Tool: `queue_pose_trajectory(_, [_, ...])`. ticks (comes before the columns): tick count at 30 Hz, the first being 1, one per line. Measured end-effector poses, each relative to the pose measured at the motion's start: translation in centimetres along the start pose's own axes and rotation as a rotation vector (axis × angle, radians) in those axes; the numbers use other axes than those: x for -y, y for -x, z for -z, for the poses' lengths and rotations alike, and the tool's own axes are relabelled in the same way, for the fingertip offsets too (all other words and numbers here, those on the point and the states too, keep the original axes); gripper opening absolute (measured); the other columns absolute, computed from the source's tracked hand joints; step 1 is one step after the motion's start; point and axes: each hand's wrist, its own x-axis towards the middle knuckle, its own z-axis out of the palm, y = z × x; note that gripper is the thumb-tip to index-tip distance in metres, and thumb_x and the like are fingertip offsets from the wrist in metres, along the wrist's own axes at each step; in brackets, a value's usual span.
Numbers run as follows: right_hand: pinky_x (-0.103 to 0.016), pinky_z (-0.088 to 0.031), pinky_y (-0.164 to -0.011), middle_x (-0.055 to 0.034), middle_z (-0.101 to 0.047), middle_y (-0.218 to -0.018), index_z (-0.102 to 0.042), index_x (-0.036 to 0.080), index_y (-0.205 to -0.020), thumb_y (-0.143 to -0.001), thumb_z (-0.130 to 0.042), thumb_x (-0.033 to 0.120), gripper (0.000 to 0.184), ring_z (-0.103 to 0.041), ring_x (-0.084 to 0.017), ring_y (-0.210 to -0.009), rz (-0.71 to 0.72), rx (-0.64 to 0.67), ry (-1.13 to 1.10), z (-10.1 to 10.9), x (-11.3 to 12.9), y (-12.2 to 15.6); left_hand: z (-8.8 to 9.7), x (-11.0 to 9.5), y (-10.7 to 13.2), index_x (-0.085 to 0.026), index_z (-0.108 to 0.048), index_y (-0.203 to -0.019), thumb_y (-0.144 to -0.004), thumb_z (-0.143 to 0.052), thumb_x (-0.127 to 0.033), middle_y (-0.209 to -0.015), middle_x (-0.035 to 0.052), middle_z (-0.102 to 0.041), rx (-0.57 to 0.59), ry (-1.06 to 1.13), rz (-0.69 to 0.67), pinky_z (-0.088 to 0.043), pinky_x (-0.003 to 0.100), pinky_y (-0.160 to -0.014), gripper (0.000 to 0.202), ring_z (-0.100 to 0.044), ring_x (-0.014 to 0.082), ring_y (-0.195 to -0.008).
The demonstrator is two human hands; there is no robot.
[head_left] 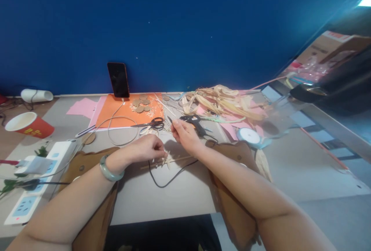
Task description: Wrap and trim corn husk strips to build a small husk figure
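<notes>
My left hand (146, 148) is closed in a pinch above the table, its fingertips at some small pale strips (168, 161). What exactly sits between those fingers is too small to make out. A thin pale stick (181, 160) lies just below the strips. My right hand (185, 137) is closed around a slim dark pointed tool (169, 119), its tip showing past the thumb and the rest hidden. Behind that hand lies a black glue gun (198, 125). Black-handled scissors (157, 123) rest beyond my left hand.
Orange paper (110, 114) carries several round wooden discs (140, 109). A phone (118, 80) leans on the blue wall. Dried husks (220, 98) and a ribbon spool (248, 136) lie right. At left stand a red paper cup (34, 125) and a power strip (26, 204).
</notes>
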Motion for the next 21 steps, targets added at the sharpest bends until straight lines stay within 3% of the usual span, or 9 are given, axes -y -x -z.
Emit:
queue_pose_trajectory(2, [-0.02, -0.019, -0.038, 0.0078, -0.033, -0.045, -0.046, 0.019, -0.065, -0.081, -0.049, 0.067, 0.051, -0.025, -0.006, -0.039, -0.002, -0.002, -0.017, 0.0, 0.0, -0.1, 0.4, 0.4, -0.1, -0.018, -0.064, -0.055, -0.067, -0.069, -0.039, -0.048, -0.001, -0.059, -0.052, -0.111, 0.005, -0.03, 0.022, -0.044, 0.025, -0.048, 0.0114, -0.045])
queue_pose_trajectory(4, [-0.02, -0.019, -0.038, 0.008, -0.032, -0.045, -0.047, 0.019, -0.065, -0.08, -0.05, 0.068, 0.052, -0.025, -0.005, -0.039, 0.005, -0.005, -0.041, 0.0, -0.1, -0.2, 1.0, 0.5, -0.3, -0.019, -0.063, -0.058, -0.071, -0.066, -0.043, -0.051, -0.0002, -0.059, -0.235, -0.259, 0.035, -0.03, 0.024, -0.047, 0.028, -0.048, 0.013, -0.047])
queue_pose_trajectory(6, [-0.02, -0.018, -0.038, 0.0081, -0.032, -0.045, -0.047, 0.019, -0.065, -0.08, -0.051, 0.068, 0.052, -0.025, -0.005, -0.039, 0.009, -0.008, -0.057, 0.1, -0.1, -0.2, 1.7, 0.4, -0.5, -0.019, -0.064, -0.068, -0.078, -0.058, -0.04, -0.059, 0.002, -0.061, -0.444, -0.461, 0.091, -0.031, 0.026, -0.053, 0.024, -0.052, 0.0158, -0.054])
queue_pose_trajectory(8, [-0.02, -0.018, -0.038, 0.0081, -0.032, -0.045, -0.047, 0.019, -0.065, -0.079, -0.052, 0.068, 0.052, -0.025, -0.005, -0.039, 0.0, -0.01, -0.065, 0.1, -0.2, -0.3, 2.3, 0.4, -0.6, -0.018, -0.065, -0.079, -0.083, -0.051, -0.031, -0.074, 0.0062, -0.065, -0.527, -0.652, 0.142, -0.034, 0.029, -0.058, 0.019, -0.057, 0.0195, -0.066])
queue_pose_trajectory(11, [-0.02, -0.018, -0.037, 0.0081, -0.032, -0.045, -0.047, 0.019, -0.065, -0.078, -0.052, 0.069, 0.052, -0.024, -0.005, -0.039, -0.022, -0.011, -0.075, 0.1, -0.2, -0.3, 2.4, 0.7, -0.9, -0.016, -0.066, -0.086, -0.086, -0.045, -0.025, -0.09, 0.0117, -0.064, -0.464, -0.821, 0.218, -0.038, 0.032, -0.065, 0.023, -0.061, 0.0239, -0.077])
queue_pose_trajectory(16, [-0.02, -0.019, -0.037, 0.0076, -0.034, -0.046, -0.048, 0.019, -0.065, -0.079, -0.053, 0.068, 0.052, -0.027, -0.005, -0.039, -0.007, -0.016, -0.062, 0.1, -0.3, -0.3, 1.5, 2.1, -2.5, -0.014, -0.066, -0.096, -0.087, -0.043, -0.026, -0.098, 0.0138, -0.06, -0.331, -0.883, 0.29, -0.043, 0.033, -0.071, 0.027, -0.063, 0.0243, -0.081])
queue_pose_trajectory(21, [-0.02, -0.019, -0.037, 0.0077, -0.033, -0.046, -0.048, 0.019, -0.066, -0.078, -0.052, 0.069, 0.052, -0.027, -0.005, -0.039, -0.003, -0.017, -0.046, 0.1, -0.2, -0.3, 1.0, 2.9, -3.6, -0.012, -0.065, -0.097, -0.09, -0.036, -0.023, -0.097, 0.0152, -0.06, -0.342, -0.864, 0.245, -0.044, 0.035, -0.071, 0.032, -0.063, 0.0245, -0.08])
